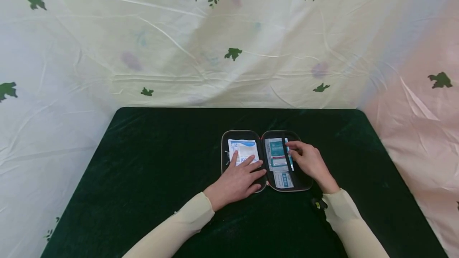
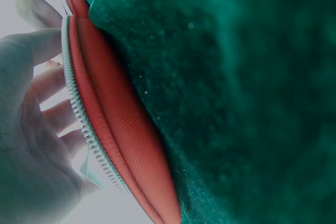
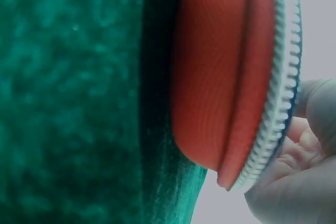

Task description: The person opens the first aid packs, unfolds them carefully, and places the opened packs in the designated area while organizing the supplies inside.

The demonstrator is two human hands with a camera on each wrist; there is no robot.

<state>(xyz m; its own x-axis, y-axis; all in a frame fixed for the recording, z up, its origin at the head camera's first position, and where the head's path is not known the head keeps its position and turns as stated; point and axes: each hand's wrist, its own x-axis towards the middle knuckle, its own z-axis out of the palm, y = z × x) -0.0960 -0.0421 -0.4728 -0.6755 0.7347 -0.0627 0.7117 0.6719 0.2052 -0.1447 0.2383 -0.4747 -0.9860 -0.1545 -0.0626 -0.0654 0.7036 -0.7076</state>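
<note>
An unfolded zip case, black inside and red outside, lies on the dark green table. My left hand spreads its fingers across the left half, the fingertips over a white and blue packet. In the right half a black elastic strap crosses several teal and clear flat packets. My right hand bends its thumb and index finger at the strap, pinching it near the packets' upper right edge. In the left wrist view, the red shell and its zip hide parts of my left fingers.
A small white and blue packet lies low in the right half. Beside my right cuff sits a small dark object with a yellow-green mark. Pale leaf-printed cloth hangs behind and beside the green table.
</note>
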